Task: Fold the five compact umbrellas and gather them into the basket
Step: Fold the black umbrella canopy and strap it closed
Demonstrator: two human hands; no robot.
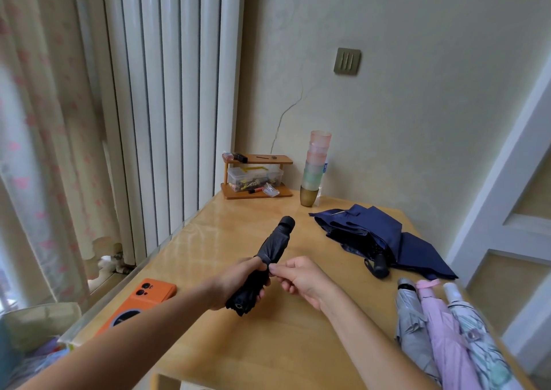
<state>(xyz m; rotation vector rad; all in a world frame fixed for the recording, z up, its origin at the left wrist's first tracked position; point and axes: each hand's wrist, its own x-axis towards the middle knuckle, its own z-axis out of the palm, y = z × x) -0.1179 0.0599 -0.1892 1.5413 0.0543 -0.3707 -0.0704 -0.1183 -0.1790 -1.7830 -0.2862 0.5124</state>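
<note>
A black compact umbrella (272, 248), rolled up, is held above the wooden table (268, 354). My left hand (238, 282) grips its lower part. My right hand (298, 276) pinches the umbrella's strap at its middle. A navy umbrella (375, 234) lies loosely collapsed, canopy spread, at the right back of the table. Three collapsed umbrellas lie side by side at the right front edge: a grey umbrella (414, 333), a pink umbrella (447, 330) and a white patterned umbrella (477, 339). No basket is in view.
An orange phone (140, 303) lies at the table's left edge. A small wooden shelf (256, 177) with a clear plastic box and a stack of coloured cups (314, 171) stand at the back by the wall. A radiator and curtain are on the left.
</note>
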